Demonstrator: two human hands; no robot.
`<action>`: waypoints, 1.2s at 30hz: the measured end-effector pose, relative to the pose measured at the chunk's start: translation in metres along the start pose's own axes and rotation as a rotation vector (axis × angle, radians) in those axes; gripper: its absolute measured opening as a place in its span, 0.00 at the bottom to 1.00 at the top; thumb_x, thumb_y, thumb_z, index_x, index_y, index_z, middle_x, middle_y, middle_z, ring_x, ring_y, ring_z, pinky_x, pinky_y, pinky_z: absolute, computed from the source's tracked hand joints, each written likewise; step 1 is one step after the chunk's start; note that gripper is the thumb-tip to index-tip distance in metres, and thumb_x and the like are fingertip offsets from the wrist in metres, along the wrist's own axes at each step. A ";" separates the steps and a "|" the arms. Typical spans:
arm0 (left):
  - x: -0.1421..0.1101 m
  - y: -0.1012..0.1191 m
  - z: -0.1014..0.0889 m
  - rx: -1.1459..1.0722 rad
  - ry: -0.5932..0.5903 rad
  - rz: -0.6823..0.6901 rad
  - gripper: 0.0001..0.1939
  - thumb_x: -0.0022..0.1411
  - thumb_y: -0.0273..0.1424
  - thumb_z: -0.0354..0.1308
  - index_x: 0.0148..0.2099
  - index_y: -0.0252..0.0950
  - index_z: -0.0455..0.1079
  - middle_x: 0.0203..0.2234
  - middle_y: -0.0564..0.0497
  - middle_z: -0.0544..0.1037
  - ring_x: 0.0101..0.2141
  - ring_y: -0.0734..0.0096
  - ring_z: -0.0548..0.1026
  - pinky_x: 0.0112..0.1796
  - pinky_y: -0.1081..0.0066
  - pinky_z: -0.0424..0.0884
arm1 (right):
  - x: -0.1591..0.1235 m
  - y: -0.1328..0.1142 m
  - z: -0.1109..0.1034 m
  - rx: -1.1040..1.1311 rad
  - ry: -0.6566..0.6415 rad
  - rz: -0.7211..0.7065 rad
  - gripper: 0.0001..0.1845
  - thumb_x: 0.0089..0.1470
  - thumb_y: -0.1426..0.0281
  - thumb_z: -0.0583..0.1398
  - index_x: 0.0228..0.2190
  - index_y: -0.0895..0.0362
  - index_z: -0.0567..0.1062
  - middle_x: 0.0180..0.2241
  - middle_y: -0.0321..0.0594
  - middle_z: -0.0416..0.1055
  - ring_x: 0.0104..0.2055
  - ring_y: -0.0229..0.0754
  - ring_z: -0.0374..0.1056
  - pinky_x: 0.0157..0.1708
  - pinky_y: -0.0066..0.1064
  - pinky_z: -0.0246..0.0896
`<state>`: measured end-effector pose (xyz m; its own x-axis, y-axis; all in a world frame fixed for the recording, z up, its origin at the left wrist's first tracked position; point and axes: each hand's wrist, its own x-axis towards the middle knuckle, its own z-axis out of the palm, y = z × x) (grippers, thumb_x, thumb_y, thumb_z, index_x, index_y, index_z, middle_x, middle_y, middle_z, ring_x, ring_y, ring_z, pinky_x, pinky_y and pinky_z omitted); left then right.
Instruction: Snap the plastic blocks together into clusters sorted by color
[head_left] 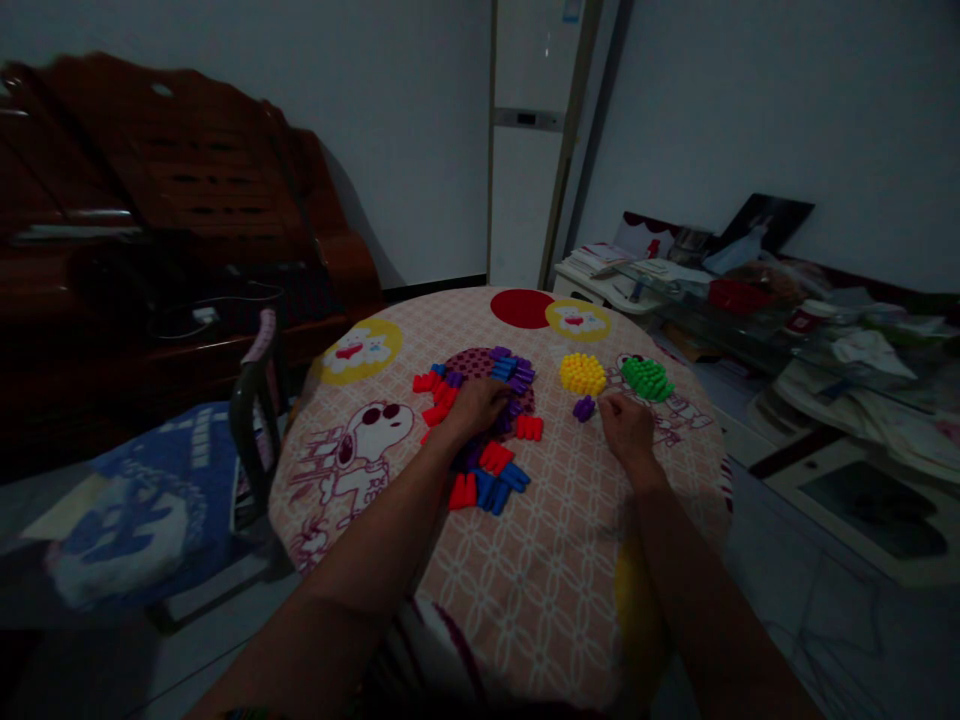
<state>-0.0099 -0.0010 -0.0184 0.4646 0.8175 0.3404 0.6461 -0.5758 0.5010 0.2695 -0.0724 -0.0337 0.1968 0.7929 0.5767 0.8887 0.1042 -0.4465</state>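
Observation:
My left hand reaches into a mixed heap of small plastic toy blocks, its fingers curled down among purple blocks; what the fingertips hold is hidden. Red blocks lie left of that hand, with more red and blue blocks nearer me. On the right, my right hand rests in a loose fist on the tablecloth, with nothing visible in it. Just left of its knuckles sits a small purple piece. Beyond are a tight yellow cluster and a green cluster.
The round table wears a patterned tablecloth. A chair stands close on the left, before a wooden sofa. To the right, a cluttered glass-topped cabinet runs along the wall. A tall white cabinet-like unit stands behind.

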 end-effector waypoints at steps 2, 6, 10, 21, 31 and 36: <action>0.000 0.004 0.002 0.007 -0.044 0.004 0.12 0.57 0.26 0.59 0.43 0.39 0.78 0.39 0.46 0.82 0.43 0.58 0.77 0.48 0.64 0.70 | 0.000 -0.001 0.000 0.020 0.025 0.013 0.19 0.59 0.60 0.53 0.22 0.56 0.73 0.21 0.38 0.69 0.25 0.39 0.61 0.27 0.31 0.47; 0.002 0.008 0.004 0.038 -0.073 -0.021 0.08 0.54 0.27 0.64 0.39 0.37 0.77 0.37 0.45 0.80 0.42 0.57 0.76 0.47 0.63 0.69 | 0.000 -0.003 -0.002 0.059 0.097 0.021 0.19 0.59 0.61 0.53 0.20 0.56 0.71 0.20 0.37 0.66 0.25 0.39 0.59 0.28 0.30 0.48; 0.003 0.011 0.000 -0.083 -0.028 -0.065 0.08 0.50 0.25 0.66 0.35 0.36 0.75 0.32 0.48 0.78 0.37 0.60 0.76 0.43 0.65 0.70 | 0.000 -0.010 -0.005 0.088 0.210 -0.021 0.20 0.60 0.62 0.53 0.19 0.55 0.67 0.18 0.35 0.62 0.23 0.37 0.55 0.28 0.31 0.47; 0.003 0.046 0.009 -0.898 -0.041 0.016 0.12 0.51 0.28 0.66 0.39 0.33 0.71 0.30 0.52 0.76 0.30 0.74 0.74 0.33 0.74 0.70 | -0.016 -0.058 0.005 0.254 0.042 -0.313 0.16 0.62 0.60 0.55 0.34 0.57 0.78 0.28 0.43 0.75 0.29 0.41 0.69 0.33 0.31 0.63; 0.000 0.039 0.009 -0.799 -0.045 -0.008 0.13 0.55 0.33 0.63 0.42 0.33 0.73 0.33 0.49 0.79 0.33 0.69 0.77 0.37 0.70 0.73 | -0.002 -0.033 -0.002 0.520 0.191 0.123 0.15 0.54 0.58 0.60 0.30 0.58 0.77 0.25 0.38 0.74 0.26 0.40 0.70 0.28 0.31 0.64; -0.001 0.026 0.005 -0.831 -0.047 -0.068 0.12 0.57 0.35 0.61 0.41 0.33 0.73 0.32 0.47 0.81 0.33 0.65 0.80 0.36 0.68 0.75 | 0.005 0.001 0.000 0.317 0.169 0.182 0.13 0.48 0.60 0.61 0.25 0.57 0.77 0.24 0.40 0.76 0.27 0.44 0.70 0.31 0.33 0.63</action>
<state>0.0095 -0.0165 -0.0102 0.4775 0.8381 0.2637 0.0255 -0.3133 0.9493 0.2715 -0.0680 -0.0309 0.4278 0.7085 0.5612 0.6665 0.1721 -0.7254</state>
